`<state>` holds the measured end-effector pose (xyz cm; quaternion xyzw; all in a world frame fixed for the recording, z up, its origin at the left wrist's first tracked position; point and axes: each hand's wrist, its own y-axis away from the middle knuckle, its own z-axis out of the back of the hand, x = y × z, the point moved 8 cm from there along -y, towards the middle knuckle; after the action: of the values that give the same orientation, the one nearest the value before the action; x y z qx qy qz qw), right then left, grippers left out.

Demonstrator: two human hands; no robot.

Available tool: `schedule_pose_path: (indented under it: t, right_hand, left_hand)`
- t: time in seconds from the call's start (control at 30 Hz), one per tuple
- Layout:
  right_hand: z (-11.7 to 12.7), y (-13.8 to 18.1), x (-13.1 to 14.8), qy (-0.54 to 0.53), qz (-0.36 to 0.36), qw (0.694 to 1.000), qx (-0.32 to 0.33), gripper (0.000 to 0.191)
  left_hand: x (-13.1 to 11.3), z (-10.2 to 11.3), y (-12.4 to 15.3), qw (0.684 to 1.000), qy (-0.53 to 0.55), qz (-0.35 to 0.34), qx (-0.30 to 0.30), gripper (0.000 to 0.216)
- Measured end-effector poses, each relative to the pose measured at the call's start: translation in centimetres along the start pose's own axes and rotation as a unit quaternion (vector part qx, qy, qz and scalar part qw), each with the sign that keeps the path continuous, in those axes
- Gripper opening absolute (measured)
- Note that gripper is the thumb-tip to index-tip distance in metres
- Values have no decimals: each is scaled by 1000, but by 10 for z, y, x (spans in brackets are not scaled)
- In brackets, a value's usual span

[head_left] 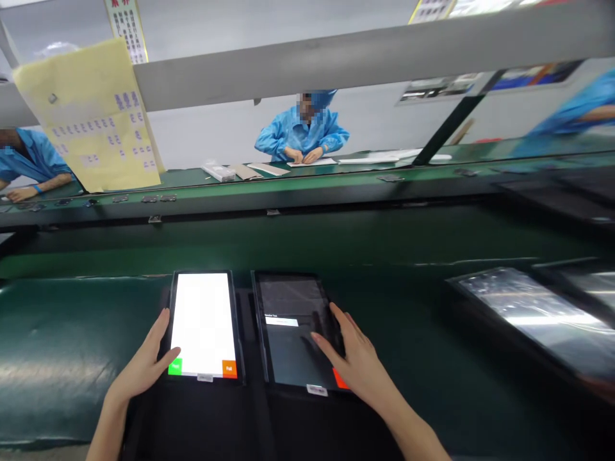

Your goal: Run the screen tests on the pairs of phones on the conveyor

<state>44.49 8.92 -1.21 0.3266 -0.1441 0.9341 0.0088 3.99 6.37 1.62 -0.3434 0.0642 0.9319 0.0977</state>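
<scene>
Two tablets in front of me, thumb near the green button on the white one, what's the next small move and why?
Probably slide the left hand thumb a little right and press the small green button at the bottom-left corner of the white-screened black tablet. The thumb tip already lies beside it, the screen is evenly lit, and the right hand is occupied on the dark-screened black tablet.

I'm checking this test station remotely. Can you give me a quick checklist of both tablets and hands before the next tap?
1. Left tablet lit, white screen: ok.
2. Its green button and orange button visible: ok.
3. Left hand thumb at the green button: ok; pressing, cannot tell.
4. Right tablet screen dark, one small bar lit: ok.
5. Right hand fingers on the right tablet: ok.
6. Right tablet's text legible: not ok.
</scene>
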Motion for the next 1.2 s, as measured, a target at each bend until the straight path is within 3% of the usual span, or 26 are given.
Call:
schedule_pose_path:
  t: [0.1,0.2,0.37,0.77,1.03,1.2]
  right_hand:
    - [6,3,22,-22,66,998,-9,42]
    - [-3,10,48,-17,151,987,49,25]
    - [-13,19,61,-11,181,978,103,25]
    - [-8,21,68,-17,223,972,77,19]
    - [-4,15,76,23,225,973,55,15]
    - [-10,14,71,37,213,974,62,14]
  left_hand:
    - [-3,-1,-1,999,-11,2,-46,67]
    - [-2,-3,-2,998,9,10,-58,64]
    - [2,-2,-2,997,33,22,-61,62]
    - [1,-1,1,996,53,1,-78,64]
    - [15,1,-2,991,89,72,-70,65]
    - [13,1,-2,992,68,69,-77,61]
